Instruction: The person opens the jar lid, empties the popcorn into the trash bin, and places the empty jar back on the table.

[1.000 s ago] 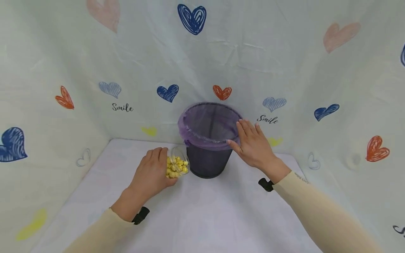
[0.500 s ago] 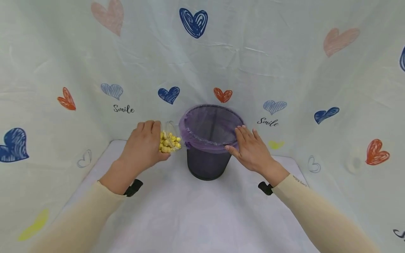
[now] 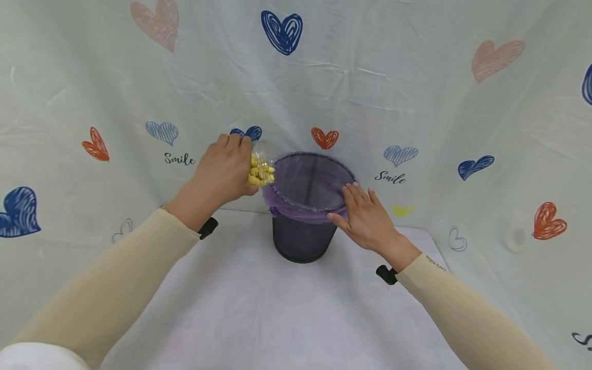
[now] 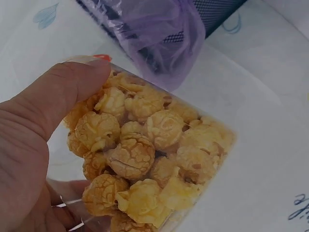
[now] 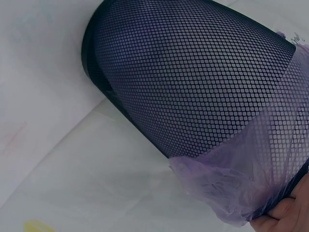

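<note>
My left hand (image 3: 221,172) grips a clear jar (image 3: 262,155) of yellow popcorn (image 3: 260,176) just above the left rim of a dark mesh bin (image 3: 302,242). The jar lies tilted sideways, its far end toward the bin. Close up in the left wrist view, the thumb presses along the jar, with popcorn (image 4: 133,154) packed behind its clear wall. A thin purple bag (image 3: 300,211) lines the bin and folds over its rim. My right hand (image 3: 370,221) rests on the right rim with extended fingers and the thumb spread toward the front.
The bin stands on a white-covered table (image 3: 277,308), close to the back. Behind it hangs a white cloth (image 3: 361,92) printed with hearts and writing. Dark straps (image 3: 386,275) sit at both wrists.
My left hand has lifted the jar from beside the bin up to its left rim, moving it away from me, then rightward. My right hand has stayed on the rim.
</note>
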`<action>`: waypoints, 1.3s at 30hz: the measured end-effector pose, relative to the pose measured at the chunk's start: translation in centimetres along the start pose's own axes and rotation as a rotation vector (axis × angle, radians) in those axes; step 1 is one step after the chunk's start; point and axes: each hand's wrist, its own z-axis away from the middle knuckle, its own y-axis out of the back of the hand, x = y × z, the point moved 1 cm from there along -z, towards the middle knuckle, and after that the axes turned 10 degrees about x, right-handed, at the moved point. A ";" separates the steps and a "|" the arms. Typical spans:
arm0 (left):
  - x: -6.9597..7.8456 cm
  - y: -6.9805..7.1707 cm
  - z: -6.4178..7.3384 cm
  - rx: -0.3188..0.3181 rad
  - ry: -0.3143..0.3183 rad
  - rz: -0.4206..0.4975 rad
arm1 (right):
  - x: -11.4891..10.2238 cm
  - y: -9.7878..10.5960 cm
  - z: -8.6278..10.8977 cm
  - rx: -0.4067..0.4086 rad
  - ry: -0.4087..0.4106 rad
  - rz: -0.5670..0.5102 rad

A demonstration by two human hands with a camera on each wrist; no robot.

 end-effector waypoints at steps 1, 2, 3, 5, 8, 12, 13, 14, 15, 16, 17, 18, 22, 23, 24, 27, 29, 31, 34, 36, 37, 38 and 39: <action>0.1 -0.1 -0.4 -0.007 -0.012 -0.012 | 0.0 0.0 0.0 0.000 -0.001 0.000; 0.3 -0.2 -0.8 -0.012 -0.025 -0.023 | 0.0 0.0 0.0 0.001 0.000 0.000; 0.5 -0.3 -1.1 -0.020 -0.036 -0.031 | 0.0 0.0 0.0 0.001 0.000 0.000; 0.9 -0.5 -1.8 -0.066 -0.045 -0.038 | 0.0 0.0 0.0 0.003 0.000 -0.002; 1.5 -0.8 -2.6 -0.120 -0.061 -0.042 | 0.0 0.0 0.0 0.004 0.000 -0.006; 2.4 -1.1 -3.4 -0.136 -0.094 -0.055 | 0.0 0.0 0.1 0.010 0.001 -0.007; 2.6 -1.2 -3.6 -0.136 -0.100 -0.057 | 0.0 0.0 0.1 0.011 0.002 -0.007; 2.8 -1.2 -3.7 -0.138 -0.105 -0.061 | 0.1 -0.1 0.1 0.014 0.004 -0.006; 2.9 -1.3 -3.9 -0.141 -0.111 -0.069 | 0.1 -0.1 0.1 0.016 0.005 -0.007; 3.0 -1.3 -4.0 -0.142 -0.115 -0.076 | 0.1 -0.1 0.1 0.017 0.007 -0.007; 3.1 -1.4 -4.1 -0.142 -0.118 -0.081 | 0.1 -0.1 0.1 0.019 0.009 -0.008; 3.2 -1.4 -4.2 -0.142 -0.123 -0.088 | 0.1 -0.1 0.2 0.019 0.008 -0.009; 3.6 -1.6 -4.5 -0.151 -0.142 -0.112 | 0.1 -0.1 0.2 0.015 0.005 -0.013; 3.7 -1.7 -4.5 -0.153 -0.145 -0.117 | 0.1 -0.1 0.3 0.012 0.003 -0.013; 3.7 -1.8 -4.5 -0.153 -0.150 -0.124 | 0.1 -0.1 0.3 0.010 0.002 -0.013; 3.9 -2.1 -4.5 -0.146 -0.153 -0.142 | 0.1 -0.2 0.3 0.012 0.003 -0.011; 4.0 -2.2 -4.5 -0.141 -0.154 -0.156 | 0.2 -0.2 0.3 0.015 0.005 -0.008; 4.1 -2.2 -4.6 -0.139 -0.159 -0.170 | 0.2 -0.2 0.2 0.018 0.006 -0.005; 4.3 -2.2 -4.6 -0.143 -0.170 -0.186 | 0.2 -0.2 0.2 0.013 0.003 -0.002; 4.4 -2.3 -4.6 -0.145 -0.171 -0.190 | 0.2 -0.2 0.2 0.009 -0.001 -0.005; 4.4 -2.3 -4.6 -0.146 -0.170 -0.191 | 0.2 -0.2 0.2 0.008 -0.003 -0.006; 4.5 -2.3 -4.6 -0.145 -0.169 -0.191 | 0.2 -0.3 0.2 0.007 -0.005 -0.008; 4.5 -2.3 -4.6 -0.144 -0.168 -0.191 | 0.2 -0.3 0.2 0.007 -0.007 -0.010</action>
